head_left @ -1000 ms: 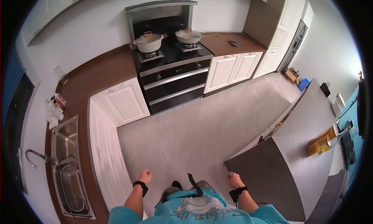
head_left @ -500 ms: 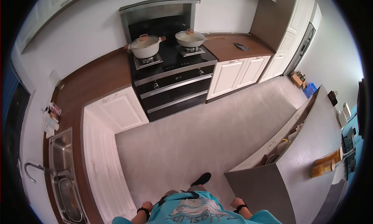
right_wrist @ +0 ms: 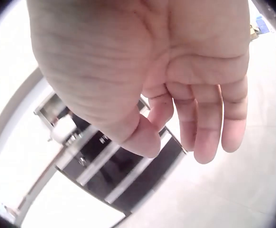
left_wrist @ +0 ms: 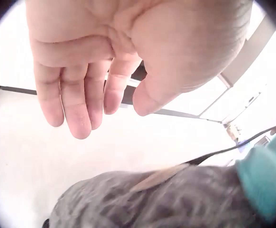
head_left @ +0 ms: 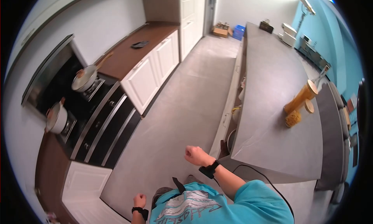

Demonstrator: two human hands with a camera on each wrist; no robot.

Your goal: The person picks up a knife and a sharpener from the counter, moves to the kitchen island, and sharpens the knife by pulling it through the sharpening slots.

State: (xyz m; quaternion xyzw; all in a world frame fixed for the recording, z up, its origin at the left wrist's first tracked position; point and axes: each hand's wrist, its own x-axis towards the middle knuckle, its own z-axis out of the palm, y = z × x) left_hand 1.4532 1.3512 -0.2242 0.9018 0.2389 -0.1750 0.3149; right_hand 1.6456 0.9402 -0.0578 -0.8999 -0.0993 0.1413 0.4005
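My left hand (head_left: 140, 201) hangs low beside the body, its fingers loosely bent around nothing in the left wrist view. Grey patterned trousers (left_wrist: 142, 199) lie just below it there. The right hand (head_left: 197, 155) is held out in front of the shirt, over the floor and left of the grey island counter (head_left: 264, 103). In the right wrist view its fingers (right_wrist: 207, 137) are relaxed and bear nothing. Nearest to this hand is the island's near corner, with an open drawer (head_left: 220, 136) along its side.
A lidded pot (head_left: 57, 117) and a lidded pan (head_left: 85, 79) stand on the stove at left. Two pasta jars, one tall (head_left: 301, 96) and one short (head_left: 298, 116), are on the island. A cardboard box (head_left: 222, 31) and blue crate (head_left: 238, 32) sit at the far end.
The view has swung right, so the stove now lies at far left and the island is nearer the middle. The right hand has risen forward; the sink has left view.
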